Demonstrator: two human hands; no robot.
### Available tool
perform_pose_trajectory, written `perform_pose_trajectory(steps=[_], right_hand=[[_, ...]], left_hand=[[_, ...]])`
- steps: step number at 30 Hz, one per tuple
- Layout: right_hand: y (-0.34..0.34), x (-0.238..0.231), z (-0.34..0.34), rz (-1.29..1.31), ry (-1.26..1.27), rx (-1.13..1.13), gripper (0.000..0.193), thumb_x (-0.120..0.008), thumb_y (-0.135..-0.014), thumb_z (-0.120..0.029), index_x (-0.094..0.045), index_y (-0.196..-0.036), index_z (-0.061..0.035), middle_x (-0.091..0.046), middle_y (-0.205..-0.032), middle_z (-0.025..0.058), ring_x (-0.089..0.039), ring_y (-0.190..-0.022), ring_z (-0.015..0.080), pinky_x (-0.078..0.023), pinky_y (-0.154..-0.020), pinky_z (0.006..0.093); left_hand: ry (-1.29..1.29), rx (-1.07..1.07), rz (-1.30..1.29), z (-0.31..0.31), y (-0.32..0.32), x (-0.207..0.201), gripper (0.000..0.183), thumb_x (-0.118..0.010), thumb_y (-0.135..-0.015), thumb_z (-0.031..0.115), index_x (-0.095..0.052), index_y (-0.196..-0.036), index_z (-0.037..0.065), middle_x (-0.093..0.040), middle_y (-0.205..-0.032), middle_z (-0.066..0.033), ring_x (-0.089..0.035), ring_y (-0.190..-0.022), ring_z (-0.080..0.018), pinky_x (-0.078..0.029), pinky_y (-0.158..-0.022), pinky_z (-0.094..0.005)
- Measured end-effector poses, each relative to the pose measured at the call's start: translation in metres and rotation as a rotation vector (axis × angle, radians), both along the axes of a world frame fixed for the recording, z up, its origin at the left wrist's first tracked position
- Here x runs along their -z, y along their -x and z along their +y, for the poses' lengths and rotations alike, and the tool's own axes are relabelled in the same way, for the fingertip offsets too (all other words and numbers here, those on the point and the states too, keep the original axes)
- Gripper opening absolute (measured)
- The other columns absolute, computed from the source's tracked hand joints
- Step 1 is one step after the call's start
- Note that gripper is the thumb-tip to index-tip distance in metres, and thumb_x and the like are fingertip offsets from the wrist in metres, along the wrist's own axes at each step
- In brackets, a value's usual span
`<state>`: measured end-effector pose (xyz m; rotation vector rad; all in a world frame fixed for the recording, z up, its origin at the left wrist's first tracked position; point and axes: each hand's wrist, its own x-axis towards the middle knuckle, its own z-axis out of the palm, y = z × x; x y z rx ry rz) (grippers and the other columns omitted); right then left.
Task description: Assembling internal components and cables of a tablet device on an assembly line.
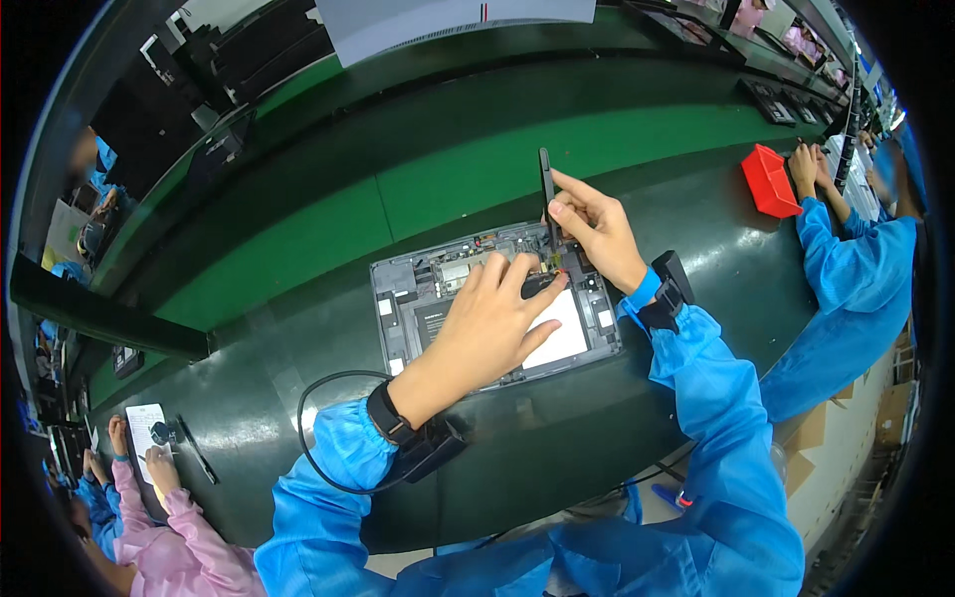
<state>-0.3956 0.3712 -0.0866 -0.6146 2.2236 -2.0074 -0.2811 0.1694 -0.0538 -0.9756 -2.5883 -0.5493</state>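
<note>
An opened laptop base [403, 274] lies on the dark green bench before me, its inner parts bare. A battery [430, 320] and a large white panel [569, 328] show in it, partly covered by my left hand. That hand, my left hand [492, 313], rests over the base with fingers apart, fingertips by a small yellow and red part [559, 269] near the far right. My right hand [602, 234] pinches a slim black stick-like tool [546, 184], held nearly upright with its lower end at the same spot. The tool's exact kind cannot be made out.
A red bin [771, 181] stands at the right, near a co-worker's hands [806, 164]. At the left, another person's hands [159, 468] lie by a white sheet [146, 423] and a black pen [197, 450]. A black cable [303, 428] loops beside my left wrist.
</note>
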Motion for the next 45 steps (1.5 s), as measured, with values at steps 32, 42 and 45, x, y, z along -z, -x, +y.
perform_pose_trajectory(steps=[32, 42, 45], right_hand=[[-0.01, -0.037, 0.041, -0.085, 0.139, -0.101, 0.019, -0.063, -0.098, -0.009, -0.053, -0.113, -0.0036, -0.074, -0.093, 0.0104, -0.064, -0.069, 0.0111, -0.047, -0.062, 0.0248], [-0.017, -0.046, 0.036, -0.118, -0.071, -0.228, 0.026, -0.076, -0.093, -0.005, -0.054, -0.108, -0.0013, -0.074, -0.094, 0.0137, -0.074, -0.088, 0.0178, -0.058, -0.075, 0.0283], [-0.019, -0.056, 0.045, 0.053, -0.293, -0.225, 0.024, -0.08, -0.087, -0.004, -0.057, -0.096, -0.0035, -0.073, -0.096, 0.0072, -0.07, -0.092, 0.0127, -0.054, -0.08, 0.0272]], left_hand=[[-0.092, -0.161, -0.174, -0.046, -0.024, -0.035, 0.059, -0.068, -0.097, 0.023, -0.049, -0.147, -0.001, -0.053, -0.143, -0.022, -0.049, -0.131, -0.0394, -0.041, -0.112, -0.0456], [-0.739, -0.275, -0.722, -0.111, -0.174, -0.026, 0.023, -0.071, -0.092, 0.01, -0.07, -0.113, 0.002, -0.067, -0.104, -0.0115, -0.063, -0.085, -0.0245, -0.052, -0.074, -0.0357], [-0.343, -0.364, -0.415, -0.081, -0.184, -0.035, 0.028, -0.076, -0.087, 0.015, -0.072, -0.112, 0.003, -0.07, -0.096, -0.0096, -0.065, -0.08, -0.0244, -0.054, -0.069, -0.0366]])
